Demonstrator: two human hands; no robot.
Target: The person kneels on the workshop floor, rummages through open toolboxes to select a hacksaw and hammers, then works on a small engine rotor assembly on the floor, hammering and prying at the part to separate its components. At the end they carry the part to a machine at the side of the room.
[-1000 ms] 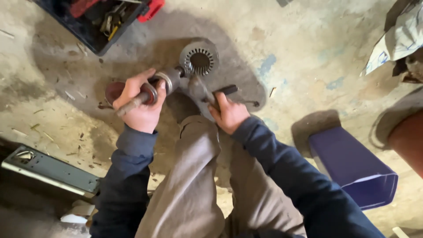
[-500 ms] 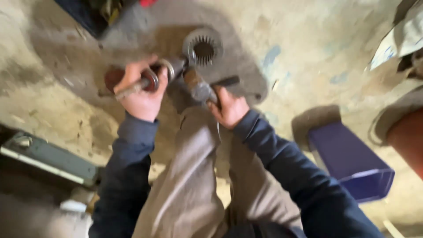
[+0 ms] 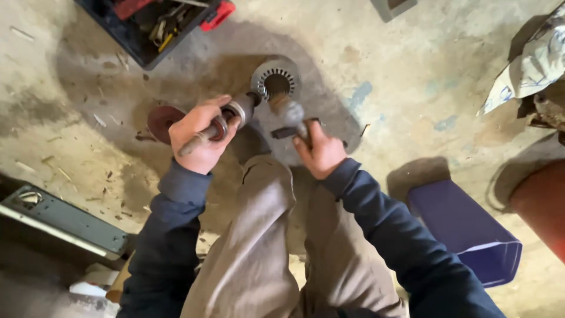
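My left hand (image 3: 199, 136) grips a metal shaft (image 3: 226, 121) with a bearing ring on it; the shaft slants up toward a round slotted metal core (image 3: 275, 78) standing on the concrete floor. My right hand (image 3: 321, 152) is closed on the handle of a hammer (image 3: 288, 112), whose head sits just below the slotted core, close to the shaft's end. A dark flat block (image 3: 284, 132) lies by the right hand. A rusty round disc (image 3: 162, 121) rests on the floor behind the left hand. My knees in tan trousers are below both hands.
An open toolbox (image 3: 154, 26) with red latches sits at the top left. A purple bin (image 3: 468, 229) stands at the right, an orange rounded object (image 3: 544, 203) at the far right edge. A grey metal panel (image 3: 59, 218) lies at the lower left. Crumpled paper (image 3: 532, 68) is at the upper right.
The hammer in my right hand has moved from lying low beside the core up toward the shaft's end. My left hand stays on the shaft.
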